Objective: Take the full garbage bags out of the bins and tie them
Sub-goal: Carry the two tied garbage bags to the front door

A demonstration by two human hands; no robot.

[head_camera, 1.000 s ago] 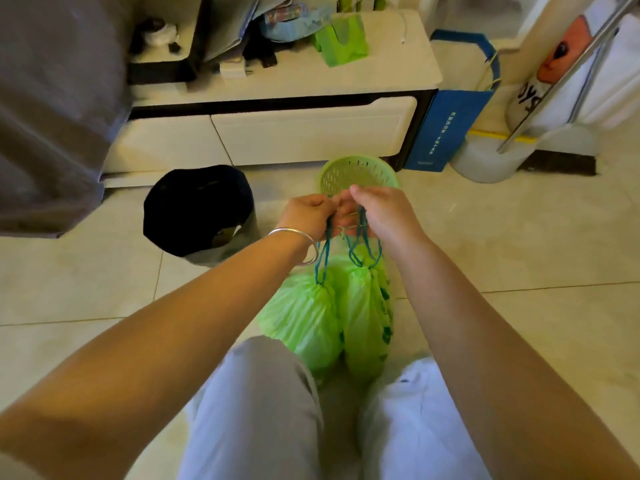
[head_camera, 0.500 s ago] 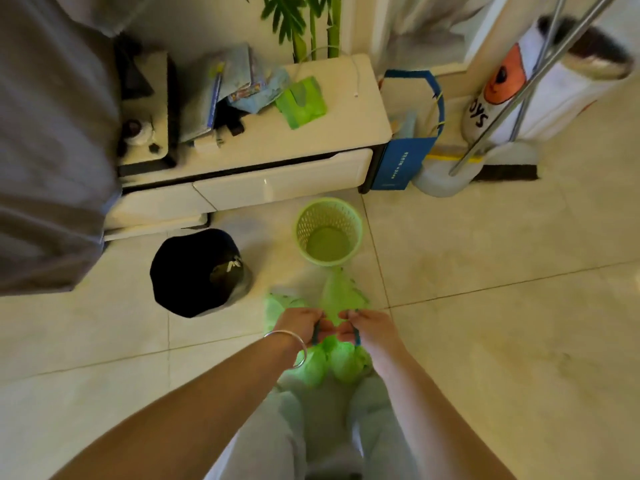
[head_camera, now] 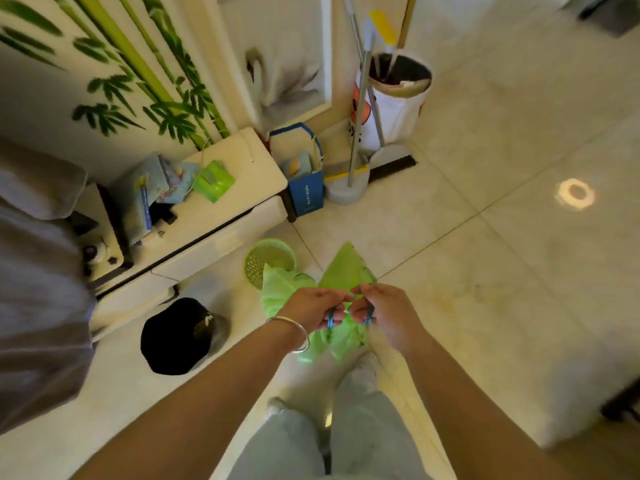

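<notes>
Green garbage bags (head_camera: pixel 341 271), thin, crumpled, blue drawstrings (head_camera: pixel 330 320) gathered; hanging

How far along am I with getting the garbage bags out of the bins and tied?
Done: the green garbage bags are out, and the green basket bin behind them looks empty. In hand: your left hand and right hand pinch the blue drawstrings, with the bags hanging below them. Left: no finished knot shows yet, and the black bin still looks lined.
</notes>
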